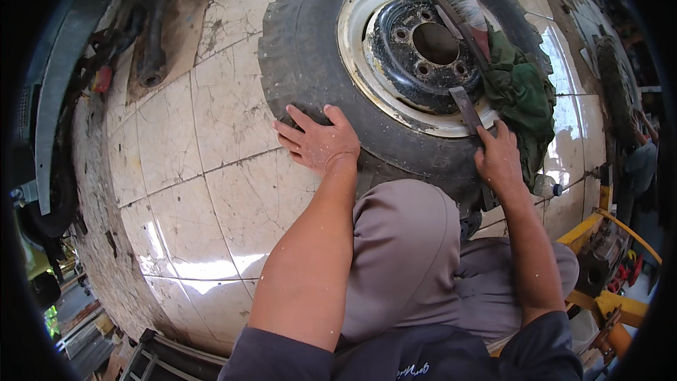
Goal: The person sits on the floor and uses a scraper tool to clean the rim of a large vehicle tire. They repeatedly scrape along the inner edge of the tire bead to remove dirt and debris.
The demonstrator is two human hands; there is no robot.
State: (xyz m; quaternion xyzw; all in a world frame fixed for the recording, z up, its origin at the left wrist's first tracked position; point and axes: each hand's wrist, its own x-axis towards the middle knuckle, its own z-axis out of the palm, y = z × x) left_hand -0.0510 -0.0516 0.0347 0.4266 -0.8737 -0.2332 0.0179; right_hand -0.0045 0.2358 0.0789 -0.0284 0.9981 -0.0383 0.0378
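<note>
I'm looking at a big tyre (303, 56) lying flat in front of the knees, its rim (356, 74) facing up, and my right grip (501, 159) is closing around a flat metal bar (464, 109) reaching over the rim's near edge. My left grip (317, 140) is spreading wide, empty, at the tyre's left edge; whether it's pressing on the rubber, I'm not telling for sure. As for progress, the tyre is sitting around the rim, and the white paint is showing chips and yellowed patches, so I'm judging the work unfinished; how much is remaining, I can't tell. A brush (462, 25) and a green cloth (518, 92) are lying across the far right side. Fingers are hiding the bar's lower end, the knee (405, 240) is covering whatever is supporting the tyre, and the frame is cutting off its top.
</note>
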